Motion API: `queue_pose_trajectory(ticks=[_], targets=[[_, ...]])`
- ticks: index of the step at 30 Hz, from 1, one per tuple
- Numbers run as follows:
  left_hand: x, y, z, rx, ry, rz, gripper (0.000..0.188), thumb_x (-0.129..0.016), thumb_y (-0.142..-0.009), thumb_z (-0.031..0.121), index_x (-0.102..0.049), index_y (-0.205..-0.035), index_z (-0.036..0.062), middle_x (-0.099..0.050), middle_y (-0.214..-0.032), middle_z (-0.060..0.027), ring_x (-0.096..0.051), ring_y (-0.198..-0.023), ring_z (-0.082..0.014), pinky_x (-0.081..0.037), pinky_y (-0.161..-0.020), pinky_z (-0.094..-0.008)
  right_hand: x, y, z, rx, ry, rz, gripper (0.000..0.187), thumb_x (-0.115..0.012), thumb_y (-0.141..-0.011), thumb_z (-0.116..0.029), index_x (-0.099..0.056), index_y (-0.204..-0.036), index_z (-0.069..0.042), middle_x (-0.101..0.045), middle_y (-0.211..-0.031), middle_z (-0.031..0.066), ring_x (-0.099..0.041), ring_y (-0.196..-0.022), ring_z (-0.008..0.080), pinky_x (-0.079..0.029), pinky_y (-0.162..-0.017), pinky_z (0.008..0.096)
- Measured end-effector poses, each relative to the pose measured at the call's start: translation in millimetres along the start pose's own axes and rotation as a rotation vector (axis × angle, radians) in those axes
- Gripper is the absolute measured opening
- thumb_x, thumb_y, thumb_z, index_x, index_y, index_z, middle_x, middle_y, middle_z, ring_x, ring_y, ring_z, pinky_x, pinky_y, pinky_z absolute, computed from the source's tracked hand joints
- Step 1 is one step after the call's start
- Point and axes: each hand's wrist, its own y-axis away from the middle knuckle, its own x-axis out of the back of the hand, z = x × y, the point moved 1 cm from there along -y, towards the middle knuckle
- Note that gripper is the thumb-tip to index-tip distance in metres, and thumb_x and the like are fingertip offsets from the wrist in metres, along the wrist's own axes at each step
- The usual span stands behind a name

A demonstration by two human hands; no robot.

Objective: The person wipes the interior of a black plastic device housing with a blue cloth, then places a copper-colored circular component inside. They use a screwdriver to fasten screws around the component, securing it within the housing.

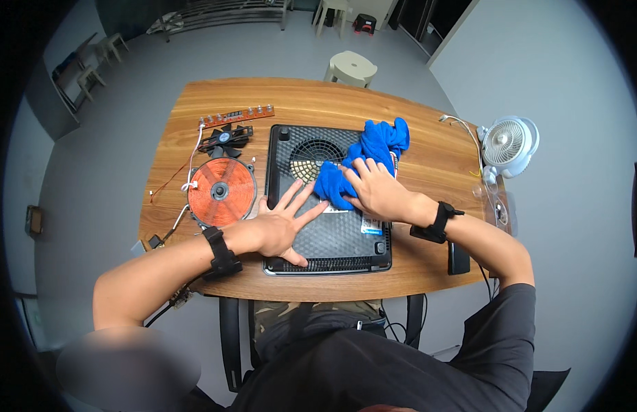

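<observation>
A black induction cooker housing [318, 237] lies on the table with its underside up, showing a round vent grille, corner feet and labels. My left hand [282, 226] rests flat on its left part, fingers spread, holding nothing. Bunched over the housing's right side is a blue cloth [380, 141]. My right hand [379, 191] has its fingers closed on the near end of this cloth, pressing it against the housing. The cloth hides part of the grille and the labels.
Left of the housing lie a copper coil [222, 189], a small black fan [225, 139] and a red circuit board [236, 117] with loose wires. A white desk fan [505, 143] stands at the table's right edge, and a black phone-like object [459, 258] lies near the front right.
</observation>
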Motion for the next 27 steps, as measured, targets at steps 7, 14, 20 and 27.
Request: queue_pose_trajectory(ticks=[7,14,20,27], targets=[[-1.5,2.1,-0.9,-0.013,0.000,0.029,0.131,-0.079,-0.068,0.072,-0.007,-0.165,0.0195,0.013,-0.168,-0.0210,0.010,-0.156,-0.0433,-0.026,-0.108,-0.0762,18.0,46.9,-30.7,0.181,-0.052,-0.071,0.065,-0.072,-0.086,-0.030,-0.050,-0.141,-0.001,-0.054,-0.122,0.0178,-0.053,-0.107,0.0335,-0.043,-0.085,0.0416],[-3.7,0.4,-3.2,-0.037,-0.009,0.065,0.134,-0.079,-0.067,0.074,-0.004,-0.165,0.0214,0.012,-0.168,-0.0215,0.010,-0.155,-0.0462,-0.025,-0.110,-0.0757,28.8,83.8,-58.5,0.181,-0.106,-0.163,0.066,-0.074,-0.085,-0.029,-0.049,-0.145,-0.014,-0.051,-0.133,0.0146,-0.048,-0.124,0.0352,-0.041,-0.093,0.0515],[-4.2,1.5,-4.1,-0.041,0.002,0.065,0.132,-0.079,-0.068,0.074,-0.005,-0.165,0.0212,0.011,-0.168,-0.0212,0.011,-0.154,-0.0465,-0.022,-0.111,-0.0759,33.4,93.2,-58.1,0.284,-0.138,-0.216,0.048,-0.069,-0.090,-0.017,-0.055,-0.135,-0.026,-0.046,-0.141,0.0111,-0.040,-0.136,0.0384,-0.041,-0.095,0.0628],[-0.4,2.7,-3.1,-0.046,0.010,0.032,0.133,-0.081,-0.066,0.071,-0.006,-0.165,0.0233,0.010,-0.168,-0.0205,0.011,-0.154,-0.0461,-0.021,-0.112,-0.0761,36.9,108.0,-57.2,0.325,-0.092,-0.218,0.036,-0.065,-0.091,-0.017,-0.060,-0.125,-0.026,-0.044,-0.145,0.0098,-0.038,-0.138,0.0394,-0.043,-0.096,0.0635]])
